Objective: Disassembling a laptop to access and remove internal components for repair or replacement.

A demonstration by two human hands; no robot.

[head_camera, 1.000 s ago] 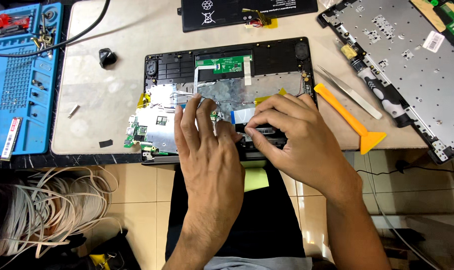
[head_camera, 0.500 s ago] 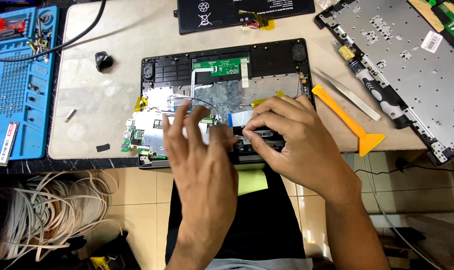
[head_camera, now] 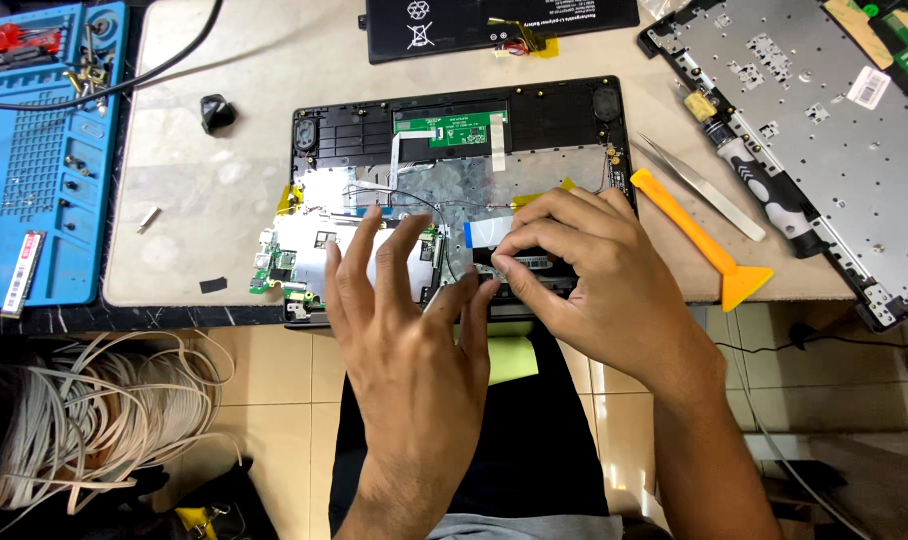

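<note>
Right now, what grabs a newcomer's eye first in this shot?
The opened laptop base at the middle of the table, with both bare hands over its near edge: the right hand pinches at the flat ribbon cable, while the left hand is spread with fingers fanned above the metal shield. Next, the orange pry tool to the right and the bright blue work mat at far left.

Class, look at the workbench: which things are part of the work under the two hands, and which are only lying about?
In hand:
- opened laptop base
- flat ribbon cable
- left hand, fingers spread
- right hand, pinching at the cable

Lying about:
- orange pry tool
- tweezers
- screwdriver
- blue mat
- battery pack
</note>
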